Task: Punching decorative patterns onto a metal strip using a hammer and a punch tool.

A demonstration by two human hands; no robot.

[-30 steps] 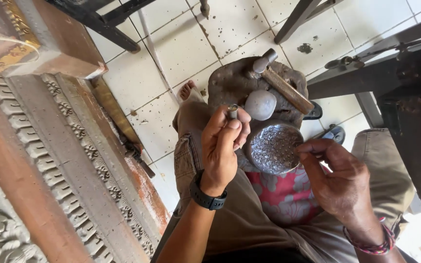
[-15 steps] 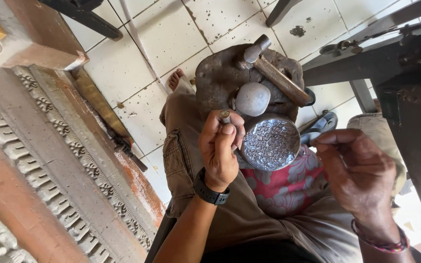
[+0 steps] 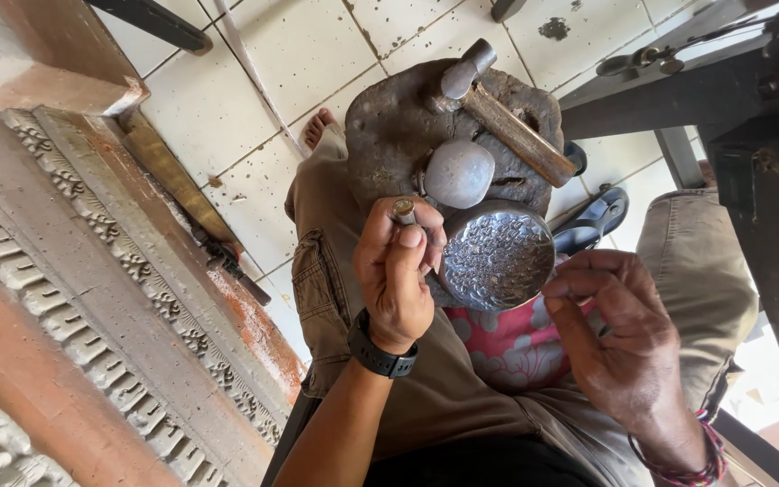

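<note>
My left hand [image 3: 398, 275], with a black watch on the wrist, is shut on a short metal punch [image 3: 404, 210] that sticks up between thumb and forefinger. Its lower fingers press the left rim of a round silver bowl [image 3: 498, 257] with a hammered, embossed inside. The bowl is tilted over my lap in front of a dark wooden block [image 3: 389, 126]. My right hand [image 3: 624, 338] is at the bowl's right rim with thumb and forefinger pinched together. Whether it grips the rim is unclear.
On the block lie a hammer [image 3: 502, 117] with a wooden handle and a smooth metal dome [image 3: 459, 173]. A carved wooden frame [image 3: 92, 271] runs along the left. A dark bench leg [image 3: 768, 162] stands at the right. Sandals [image 3: 592, 221] and a bare foot [image 3: 317, 126] rest on white tiles.
My right hand, a little apart from the bowl half a second ago, has come back to its right rim. My left hand keeps the punch and bowl, and the view has shifted slightly.
</note>
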